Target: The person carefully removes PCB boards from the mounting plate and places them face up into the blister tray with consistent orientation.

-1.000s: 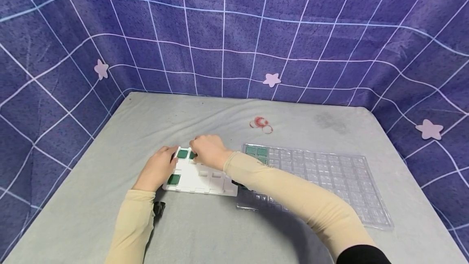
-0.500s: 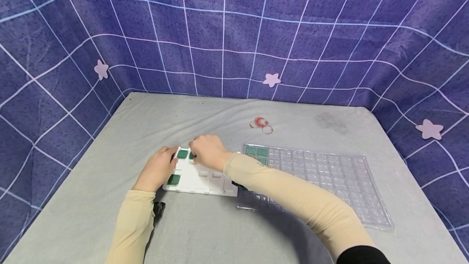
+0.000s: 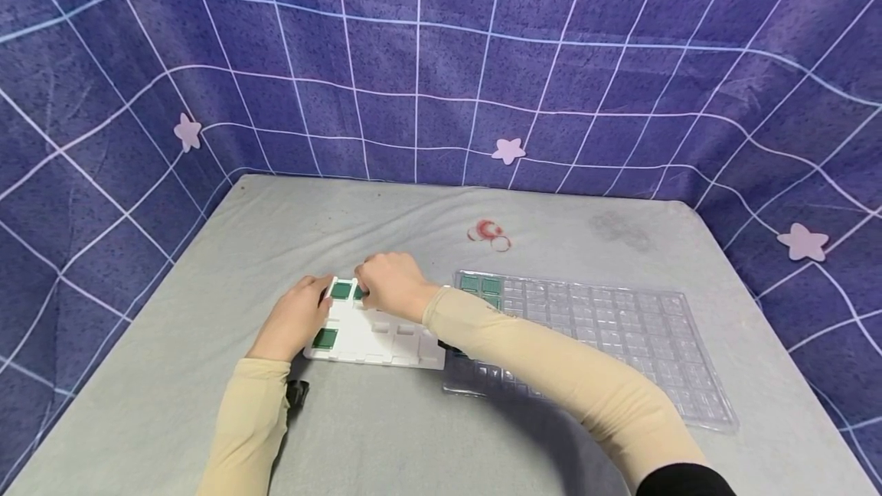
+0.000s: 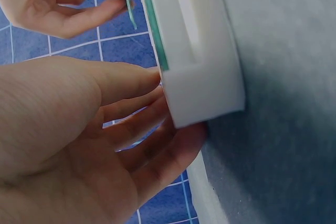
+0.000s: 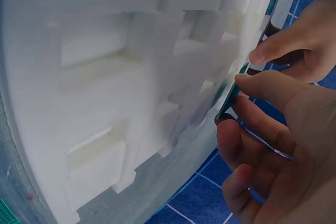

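Note:
A white tray (image 3: pixel 354 335) with rectangular recesses lies on the cloth. My left hand (image 3: pixel 292 320) grips its left edge, thumb near the top and fingers curled at the side in the left wrist view. Over the tray's far edge, my right hand (image 3: pixel 396 284) pinches a small green circuit board (image 5: pixel 229 98) between thumb and fingers; the board stands tilted at a recess in the right wrist view. Two other green boards sit in the tray, one in the far left corner (image 3: pixel 341 291) and one at the near left (image 3: pixel 325 339). My right hand partly hides the tray.
Right of the white tray lies a clear plastic tray (image 3: pixel 620 327) with many small pockets. Several green boards (image 3: pixel 480 284) fill its far left pockets, and my right forearm (image 3: pixel 537 350) crosses over it. A purple gridded curtain (image 3: pixel 386 60) stands behind the table.
Both hands stay almost in place, the right still at the far edge with the board. The whole head view has shifted very slightly.

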